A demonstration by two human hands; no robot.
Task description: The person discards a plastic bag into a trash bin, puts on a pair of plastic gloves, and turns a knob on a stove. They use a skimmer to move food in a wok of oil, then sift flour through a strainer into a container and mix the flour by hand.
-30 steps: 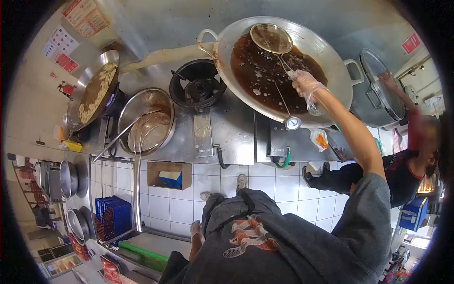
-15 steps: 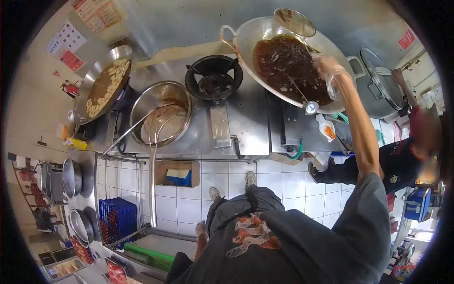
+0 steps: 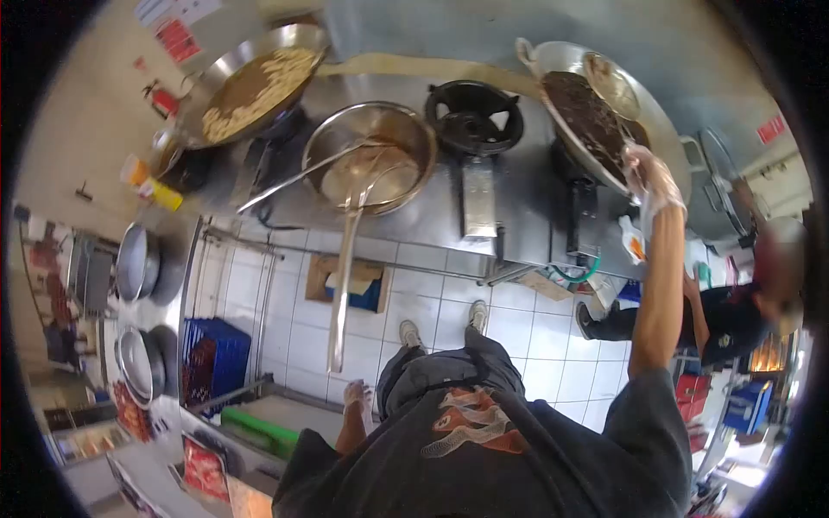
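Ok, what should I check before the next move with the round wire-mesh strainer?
1. Clear-gloved right hand gripping the handle of the round wire-mesh strainer: ok.
2. Strainer empty: cannot tell, its mesh is blurred.
3. Clear-gloved left hand away from the cookware: ok, low beside the body.
4. Wide silvery metal bowl empty: not ok, long-handled metal utensils rest in it.
5. Dark brown liquid in the wide pale-metal wok, temperature: cannot tell.

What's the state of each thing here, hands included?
Right wok: partly filled with dark liquid.
Strainer: held over the right wok; contact with liquid unclear.
Right hand: gloved, gripping the strainer's handle.
Left hand: lowered, apparently empty.
Left wok: pale pieces in brown liquid.
Steel bowl: two utensils resting inside.
Middle burner: bare, no flame visible.
Cardboard box: open.
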